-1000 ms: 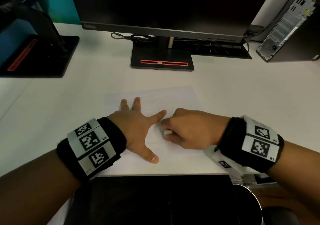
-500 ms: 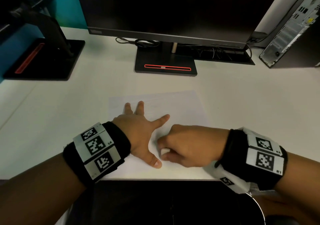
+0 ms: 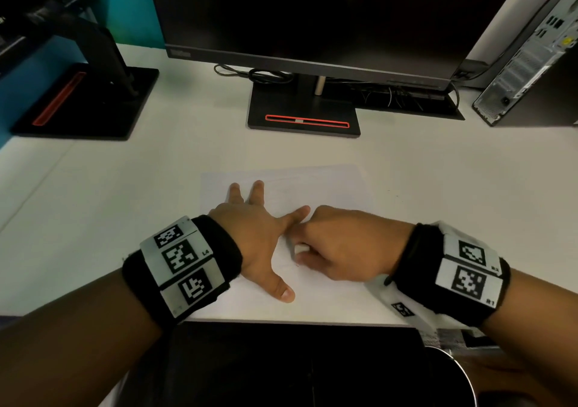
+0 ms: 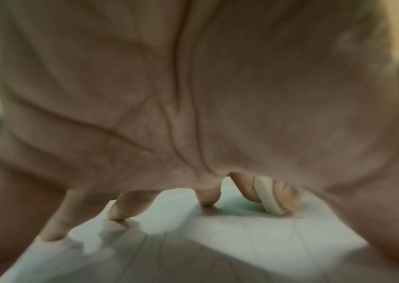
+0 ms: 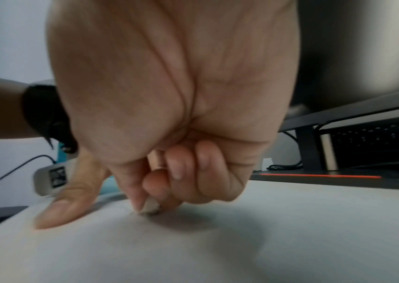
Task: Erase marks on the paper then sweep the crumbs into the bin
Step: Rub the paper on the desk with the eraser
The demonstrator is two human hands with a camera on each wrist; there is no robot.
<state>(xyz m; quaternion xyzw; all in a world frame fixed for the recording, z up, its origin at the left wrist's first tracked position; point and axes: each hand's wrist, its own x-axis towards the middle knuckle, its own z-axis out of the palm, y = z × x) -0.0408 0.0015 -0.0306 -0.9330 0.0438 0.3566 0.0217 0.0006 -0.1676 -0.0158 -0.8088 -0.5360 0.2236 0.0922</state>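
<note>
A white sheet of paper (image 3: 328, 187) lies on the desk in front of me, with faint pencil lines on it. My left hand (image 3: 256, 234) rests flat on the paper, fingers spread and straight, fingertips (image 4: 116, 216) touching the sheet. My right hand (image 3: 341, 244) is curled round a small white eraser (image 3: 301, 248), pinching it between thumb and fingers. The eraser (image 4: 268, 197) stands tilted with its lower end on the paper (image 4: 217, 239). Its tip (image 5: 150, 207) presses the sheet (image 5: 217, 239) beside the left thumb (image 5: 67, 199).
A monitor stands at the back on a black base (image 3: 305, 115). A second stand (image 3: 78, 103) is at the far left and a computer tower (image 3: 528, 59) at the far right. A dark round rim (image 3: 459, 372) shows below the desk edge at lower right.
The right hand with the eraser slid toward me along the paper and has now come back up beside the left index finger. The left hand has stayed flat on the sheet.
</note>
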